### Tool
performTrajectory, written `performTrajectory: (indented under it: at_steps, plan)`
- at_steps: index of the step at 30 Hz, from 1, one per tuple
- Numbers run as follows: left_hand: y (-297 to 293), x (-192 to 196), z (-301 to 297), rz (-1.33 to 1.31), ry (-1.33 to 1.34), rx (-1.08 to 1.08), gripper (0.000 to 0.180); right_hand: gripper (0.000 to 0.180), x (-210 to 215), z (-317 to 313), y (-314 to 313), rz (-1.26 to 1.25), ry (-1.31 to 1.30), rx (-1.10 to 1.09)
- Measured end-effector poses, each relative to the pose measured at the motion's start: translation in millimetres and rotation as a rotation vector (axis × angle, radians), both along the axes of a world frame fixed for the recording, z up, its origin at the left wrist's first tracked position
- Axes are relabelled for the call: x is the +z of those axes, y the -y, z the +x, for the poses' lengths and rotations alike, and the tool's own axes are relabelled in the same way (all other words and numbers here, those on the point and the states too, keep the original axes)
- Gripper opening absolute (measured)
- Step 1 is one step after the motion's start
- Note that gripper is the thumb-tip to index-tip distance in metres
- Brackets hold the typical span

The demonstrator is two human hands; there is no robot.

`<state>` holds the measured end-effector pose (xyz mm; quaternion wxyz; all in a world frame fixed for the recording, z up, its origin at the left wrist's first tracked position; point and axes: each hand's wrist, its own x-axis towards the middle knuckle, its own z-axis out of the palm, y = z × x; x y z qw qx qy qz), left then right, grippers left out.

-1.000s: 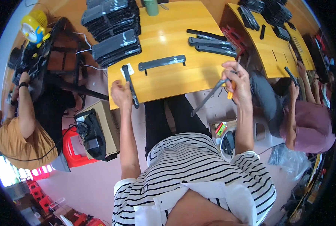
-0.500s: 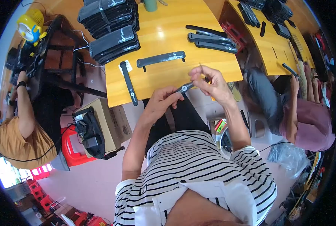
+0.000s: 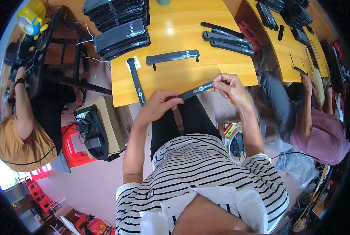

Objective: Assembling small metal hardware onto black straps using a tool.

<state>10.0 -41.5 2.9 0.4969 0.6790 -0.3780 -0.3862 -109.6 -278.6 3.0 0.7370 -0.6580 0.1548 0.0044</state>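
Observation:
A black strap [image 3: 194, 91] with white print is stretched at a slant over my lap, just off the table's near edge. My left hand [image 3: 159, 106] is closed on its lower left end, thumb on top. At the upper right end, my right hand [image 3: 233, 91] pinches the strap, and a thin pointed tool sticks up from those fingers; its kind is too small to tell. Beyond my hands, another black strap [image 3: 173, 57] lies across the yellow table, with two short dark tabs under it. Left of that, a narrow strap [image 3: 136, 80] lies lengthwise, its far end over a white label.
Tall stacks of black straps [image 3: 122, 37] stand at the table's [image 3: 175, 35] far left. Several loose straps [image 3: 228, 39] lie at its right. A cardboard box [image 3: 112, 121] with a black bag [image 3: 94, 135] stands left of my legs. People work on both sides.
My hands have moved apart, and the strap, mostly covered before, now shows stretched out between them. My right hand has shifted right and slightly down. The view has shifted a little.

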Motion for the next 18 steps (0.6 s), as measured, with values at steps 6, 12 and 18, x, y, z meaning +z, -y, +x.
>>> performTrajectory:
  at_steps: [6,12,18]
  plan:
    - [-31.3,-4.2,39.6,0.119,-0.109,0.169,0.016,0.011,-20.8,21.2,12.4,-0.113,-0.03,-0.124]
    - [-19.1,-24.2,68.8,0.026,-0.284,0.569,0.012,0.012,-37.0,55.5,13.5,-0.171,-0.01,-0.211]
    - [2.4,-56.9,98.5,-0.035,-0.191,0.766,0.006,0.013,-63.2,90.2,22.4,-0.274,-0.047,-0.279]
